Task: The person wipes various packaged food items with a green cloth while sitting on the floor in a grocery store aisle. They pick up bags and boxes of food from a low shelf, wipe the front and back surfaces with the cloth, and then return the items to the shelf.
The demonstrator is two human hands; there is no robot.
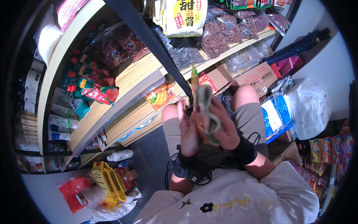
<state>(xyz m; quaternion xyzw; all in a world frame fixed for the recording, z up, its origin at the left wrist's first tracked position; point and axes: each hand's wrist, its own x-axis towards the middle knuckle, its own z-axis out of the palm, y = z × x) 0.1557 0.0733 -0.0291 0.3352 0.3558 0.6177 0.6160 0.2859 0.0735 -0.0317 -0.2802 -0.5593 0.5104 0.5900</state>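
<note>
Between my knees, my right hand (228, 130) grips a small bundle of flexible plastic packets (205, 112), green and silvery at their curled edges. The bundle is blurred and stands on edge, its printed faces mostly turned from view. My left hand (188, 131) is upright at the left side of the bundle, its fingers stretched out and its thumb close against the packets. A gap shows between those fingers and the packets. Both wrists wear black bands with cords.
Wooden shelves (134, 79) ahead hold tomato sauce pouches (98, 91), dried goods in clear bags (215, 39) and a sauce packet (186, 18). A black shelf post (151, 36) slants across. Right are a cardboard box (257, 78) and white plastic bag (309, 109); yellow packages (107, 182) lie lower left.
</note>
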